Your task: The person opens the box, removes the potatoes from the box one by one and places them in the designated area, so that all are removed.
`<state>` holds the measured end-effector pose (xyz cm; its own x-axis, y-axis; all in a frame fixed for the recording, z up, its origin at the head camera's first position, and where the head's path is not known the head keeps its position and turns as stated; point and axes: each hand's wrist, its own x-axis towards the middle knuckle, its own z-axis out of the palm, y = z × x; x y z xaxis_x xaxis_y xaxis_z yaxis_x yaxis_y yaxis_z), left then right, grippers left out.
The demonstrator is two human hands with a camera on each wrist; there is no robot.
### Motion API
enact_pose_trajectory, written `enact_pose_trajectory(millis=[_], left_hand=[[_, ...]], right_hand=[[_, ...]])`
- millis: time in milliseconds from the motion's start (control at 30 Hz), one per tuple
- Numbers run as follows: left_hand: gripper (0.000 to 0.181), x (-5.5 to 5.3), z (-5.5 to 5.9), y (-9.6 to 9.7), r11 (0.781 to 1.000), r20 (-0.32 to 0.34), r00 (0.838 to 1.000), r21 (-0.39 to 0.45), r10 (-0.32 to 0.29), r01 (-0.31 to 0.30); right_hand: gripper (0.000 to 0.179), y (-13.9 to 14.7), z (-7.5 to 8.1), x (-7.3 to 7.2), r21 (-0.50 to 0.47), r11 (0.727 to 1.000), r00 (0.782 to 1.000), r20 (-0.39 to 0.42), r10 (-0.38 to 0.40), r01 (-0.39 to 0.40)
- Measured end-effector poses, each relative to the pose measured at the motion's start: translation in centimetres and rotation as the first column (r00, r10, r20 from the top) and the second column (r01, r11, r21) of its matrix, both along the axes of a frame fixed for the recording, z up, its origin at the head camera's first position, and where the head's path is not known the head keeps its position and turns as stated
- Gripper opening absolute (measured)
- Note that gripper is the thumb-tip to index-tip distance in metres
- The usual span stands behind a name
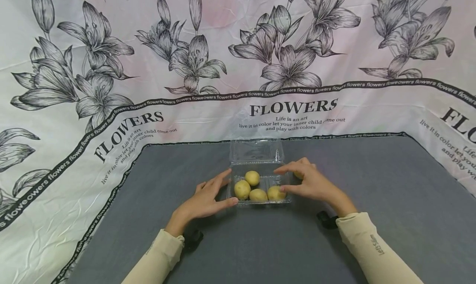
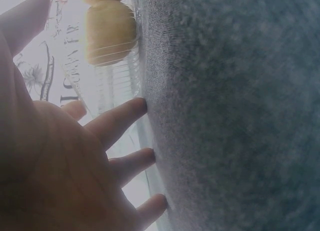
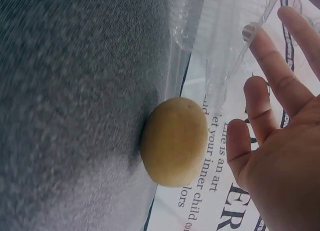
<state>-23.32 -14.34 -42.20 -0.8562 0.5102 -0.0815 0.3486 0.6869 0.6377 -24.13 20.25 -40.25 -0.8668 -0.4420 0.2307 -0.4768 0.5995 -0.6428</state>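
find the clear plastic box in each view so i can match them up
Head: the clear plastic box is just right of centre, below mid-height, lid raised.
Left wrist: upper left, cut off by the top edge.
Right wrist: top, right of centre, also cut off.
Shared landmark: printed cloth behind it.

The clamshell container (image 1: 256,152) before me is thin, clear plastic, glossy and ribbed. The potatoes (image 1: 252,178) look smooth and mostly matt. My grey tablecloth (image 1: 260,242) is rough, matt fabric; the floral backdrop (image 1: 223,11), smoother creased cloth; my sleeves (image 1: 375,249), matt cloth.
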Motion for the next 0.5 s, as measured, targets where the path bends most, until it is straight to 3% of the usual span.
enact_pose_trajectory(millis=[267, 500], left_hand=[[0.095, -0.1, -0.1, 0.0, 1.0, 0.003, 1.0, 0.002, 0.003, -0.003], [0.094, -0.1, -0.1, 0.1, 1.0, 0.003, 1.0, 0.009, 0.004, -0.004]], right_hand=[[0.042, -1.0, -0.1, 0.2, 0.011, 0.999, 0.998, -0.049, 0.039, -0.039], [0.037, -1.1, -0.1, 0.1, 0.013, 0.997, 0.997, -0.01, 0.079, -0.079]])
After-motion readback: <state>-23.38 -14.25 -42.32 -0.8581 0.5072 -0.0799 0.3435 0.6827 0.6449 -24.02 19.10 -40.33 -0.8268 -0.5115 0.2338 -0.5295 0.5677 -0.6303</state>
